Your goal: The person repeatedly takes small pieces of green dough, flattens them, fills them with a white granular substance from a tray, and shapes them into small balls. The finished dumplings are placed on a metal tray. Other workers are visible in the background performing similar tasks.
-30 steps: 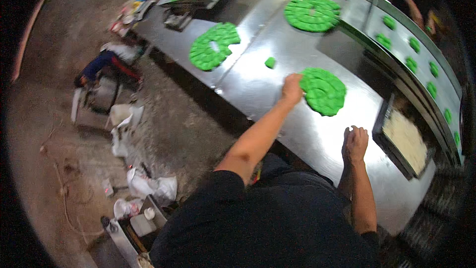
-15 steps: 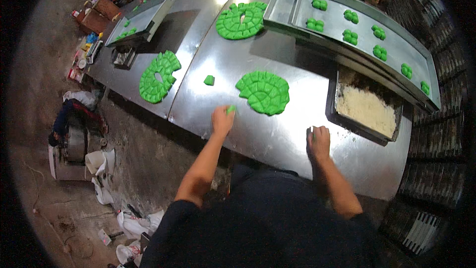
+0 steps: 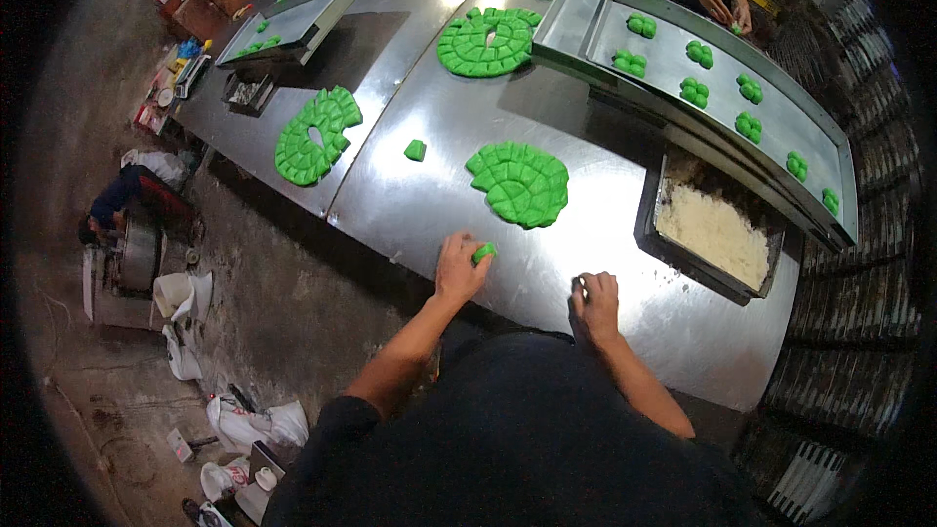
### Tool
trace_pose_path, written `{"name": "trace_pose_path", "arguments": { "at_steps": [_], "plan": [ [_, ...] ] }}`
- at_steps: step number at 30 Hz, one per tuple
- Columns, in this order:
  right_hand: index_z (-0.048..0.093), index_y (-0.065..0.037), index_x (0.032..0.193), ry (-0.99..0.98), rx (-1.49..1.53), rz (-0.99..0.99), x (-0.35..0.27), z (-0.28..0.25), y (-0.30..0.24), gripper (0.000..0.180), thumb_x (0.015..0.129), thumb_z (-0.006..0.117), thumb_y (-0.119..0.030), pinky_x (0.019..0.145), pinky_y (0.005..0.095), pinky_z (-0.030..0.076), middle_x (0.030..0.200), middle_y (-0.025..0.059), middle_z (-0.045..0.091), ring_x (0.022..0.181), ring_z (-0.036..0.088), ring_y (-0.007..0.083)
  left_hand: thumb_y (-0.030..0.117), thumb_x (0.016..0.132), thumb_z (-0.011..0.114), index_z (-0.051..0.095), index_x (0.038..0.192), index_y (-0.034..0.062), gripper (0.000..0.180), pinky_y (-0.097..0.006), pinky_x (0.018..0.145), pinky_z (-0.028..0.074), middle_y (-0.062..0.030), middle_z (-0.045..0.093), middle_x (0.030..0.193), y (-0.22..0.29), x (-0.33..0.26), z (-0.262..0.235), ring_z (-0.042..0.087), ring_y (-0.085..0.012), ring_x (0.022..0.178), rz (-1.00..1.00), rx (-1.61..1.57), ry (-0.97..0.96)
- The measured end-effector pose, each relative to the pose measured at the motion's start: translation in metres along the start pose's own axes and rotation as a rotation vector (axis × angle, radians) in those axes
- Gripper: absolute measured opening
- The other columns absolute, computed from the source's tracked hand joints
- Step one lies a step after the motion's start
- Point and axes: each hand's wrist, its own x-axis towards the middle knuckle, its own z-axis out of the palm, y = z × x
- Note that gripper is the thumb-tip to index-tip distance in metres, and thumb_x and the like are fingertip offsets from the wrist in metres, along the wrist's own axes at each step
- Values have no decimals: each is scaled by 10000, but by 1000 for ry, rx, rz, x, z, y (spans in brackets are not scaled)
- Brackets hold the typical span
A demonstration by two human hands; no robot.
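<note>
My left hand (image 3: pixel 461 270) is closed on a small green dough piece (image 3: pixel 484 252), which sticks out by the thumb side, over the near edge of the steel table. To its right, my right hand (image 3: pixel 596 304) hovers with curled fingers; what they hold, if anything, I cannot make out. Just beyond both hands lies a scored round slab of green dough (image 3: pixel 519 184), cut into many pieces, with a gap on its left side. A single loose dough piece (image 3: pixel 415 150) rests to the left of that slab.
Other scored dough rounds (image 3: pixel 317 137) lie left and farther back. At right, a long metal tray (image 3: pixel 724 133) holds clusters of green dough balls, beside a dark pan of pale crumbly flour-like stuff (image 3: pixel 712 234). A co-worker's hands (image 3: pixel 727 12) are beyond it; another person works at a far-left tray (image 3: pixel 293 20).
My left hand has moved right and nearer to me with the green dough piece. My right hand has come left, closer to the left one. The co-worker's hands have drawn together.
</note>
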Motion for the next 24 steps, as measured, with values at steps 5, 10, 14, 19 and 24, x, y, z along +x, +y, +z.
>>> {"name": "trace_pose_path", "arguments": {
  "at_steps": [5,10,14,19,24],
  "plan": [
    [623,-31,1029,85,-64,138,44,-8,10,231,800,649,-25,776,472,433,917,146,558,896,534,337,87,844,680,710,1089,38,252,-461,860,486,-166,604,1028,5,18,-2,575,-372,989,200,-39,54],
    [625,-19,985,37,-4,20,-9,-13,-7,183,808,671,-28,808,459,462,917,165,559,907,544,360,42,865,634,699,1087,33,232,-455,845,490,-164,598,1015,1,4,7,579,-378,964,194,-54,11],
    [627,-32,1000,-17,-75,-8,38,11,3,222,787,687,-10,798,451,468,916,164,566,901,550,354,41,870,632,689,1056,25,196,-446,835,492,-152,592,981,10,4,5,588,-369,935,125,-116,-4],
    [607,-15,896,-15,-55,-57,-15,-42,20,168,747,682,8,807,452,478,915,158,590,919,569,368,51,860,652,690,1026,26,173,-434,834,497,-142,594,960,10,-7,-26,600,-347,941,32,-160,-28],
    [705,-19,928,-246,281,399,-24,-50,-10,142,802,749,-64,800,356,520,897,114,646,861,655,251,62,839,671,698,1034,35,198,-432,853,498,-138,596,1024,-7,-21,-16,593,-342,985,75,-100,12]
  ]
}}
